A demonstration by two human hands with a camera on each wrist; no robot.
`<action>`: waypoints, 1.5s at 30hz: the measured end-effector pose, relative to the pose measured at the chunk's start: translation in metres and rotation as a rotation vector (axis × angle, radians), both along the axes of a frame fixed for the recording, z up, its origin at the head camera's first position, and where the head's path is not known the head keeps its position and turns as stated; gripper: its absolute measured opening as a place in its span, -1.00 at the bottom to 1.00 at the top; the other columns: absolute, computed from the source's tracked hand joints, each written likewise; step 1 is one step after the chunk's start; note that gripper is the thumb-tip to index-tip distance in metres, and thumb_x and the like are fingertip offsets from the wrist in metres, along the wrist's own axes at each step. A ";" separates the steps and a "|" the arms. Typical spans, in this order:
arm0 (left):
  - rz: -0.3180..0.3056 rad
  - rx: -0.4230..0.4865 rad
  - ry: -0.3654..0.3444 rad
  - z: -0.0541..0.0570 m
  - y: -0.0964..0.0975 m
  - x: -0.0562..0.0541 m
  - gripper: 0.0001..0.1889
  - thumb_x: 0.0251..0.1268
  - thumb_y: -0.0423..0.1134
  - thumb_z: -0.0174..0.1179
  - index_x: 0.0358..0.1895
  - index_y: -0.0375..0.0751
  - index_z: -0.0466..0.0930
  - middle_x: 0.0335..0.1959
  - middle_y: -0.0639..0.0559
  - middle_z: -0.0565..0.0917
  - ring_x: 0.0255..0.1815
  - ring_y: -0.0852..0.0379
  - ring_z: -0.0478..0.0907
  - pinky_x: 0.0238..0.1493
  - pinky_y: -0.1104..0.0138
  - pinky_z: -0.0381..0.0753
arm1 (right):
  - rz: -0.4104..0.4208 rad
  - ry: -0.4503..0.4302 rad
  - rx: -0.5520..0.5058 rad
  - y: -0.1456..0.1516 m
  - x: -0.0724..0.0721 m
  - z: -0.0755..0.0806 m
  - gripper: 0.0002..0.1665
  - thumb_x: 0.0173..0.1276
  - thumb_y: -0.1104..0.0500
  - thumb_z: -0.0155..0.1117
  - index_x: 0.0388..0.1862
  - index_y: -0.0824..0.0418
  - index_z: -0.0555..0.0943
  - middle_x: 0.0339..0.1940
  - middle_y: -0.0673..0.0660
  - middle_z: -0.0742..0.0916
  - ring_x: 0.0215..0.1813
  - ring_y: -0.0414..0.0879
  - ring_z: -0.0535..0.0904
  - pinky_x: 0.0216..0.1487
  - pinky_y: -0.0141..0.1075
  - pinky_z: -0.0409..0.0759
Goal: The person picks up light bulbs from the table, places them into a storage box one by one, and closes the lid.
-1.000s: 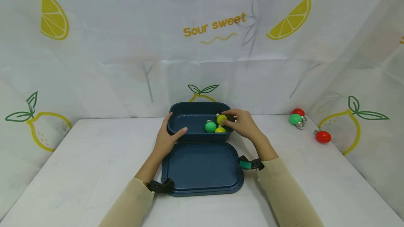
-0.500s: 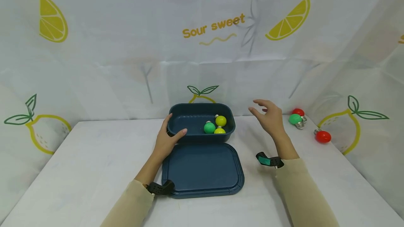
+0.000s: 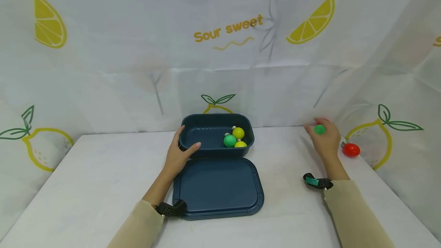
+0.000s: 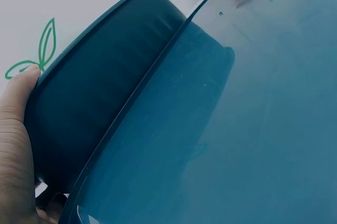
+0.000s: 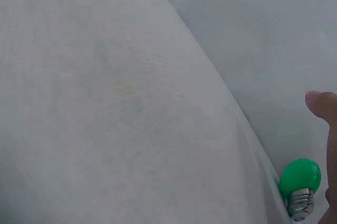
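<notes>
My left hand [image 3: 177, 156] grips the left end of a dark blue plastic box [image 3: 206, 152]. The left wrist view shows a finger over the edge of this box [image 4: 100, 87]. Inside, towards its right end, lie a green light bulb [image 3: 229, 141] and two yellow light bulbs [image 3: 238, 132]. Over at the back right, my right hand [image 3: 327, 139] is spread around another green light bulb [image 3: 319, 129]. In the right wrist view, the visible digit stands apart from that green bulb [image 5: 301, 179], whose metal screw base shows. A red bulb [image 3: 327, 120] is mostly hidden behind this hand.
A dark blue lid [image 3: 218, 188] lies flat in front of the box. Another red bulb [image 3: 351, 149] rests near the right edge of the white table [image 3: 286, 209]. White lemon-print cloth [image 3: 138, 49] hangs behind and along the right side.
My right hand has left the yellow bulb in the box and moved right to the green bulb at the back right. The left hand stays on the box.
</notes>
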State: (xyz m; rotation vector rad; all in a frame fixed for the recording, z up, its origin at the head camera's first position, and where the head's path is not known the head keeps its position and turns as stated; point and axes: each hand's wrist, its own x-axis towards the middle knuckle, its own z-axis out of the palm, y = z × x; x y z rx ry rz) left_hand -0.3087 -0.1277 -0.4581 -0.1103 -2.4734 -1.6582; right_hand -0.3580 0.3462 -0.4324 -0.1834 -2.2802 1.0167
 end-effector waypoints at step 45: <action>-0.001 0.003 0.008 -0.001 0.001 -0.002 -0.03 0.25 0.10 0.35 0.64 0.13 -0.03 0.68 -0.06 0.03 0.68 -0.17 0.01 0.57 -0.27 0.07 | 0.036 -0.206 -0.007 0.001 0.013 -0.027 -0.40 0.42 0.02 0.34 0.35 0.25 0.53 0.28 0.33 0.61 0.26 0.16 0.48 -0.07 -0.53 0.35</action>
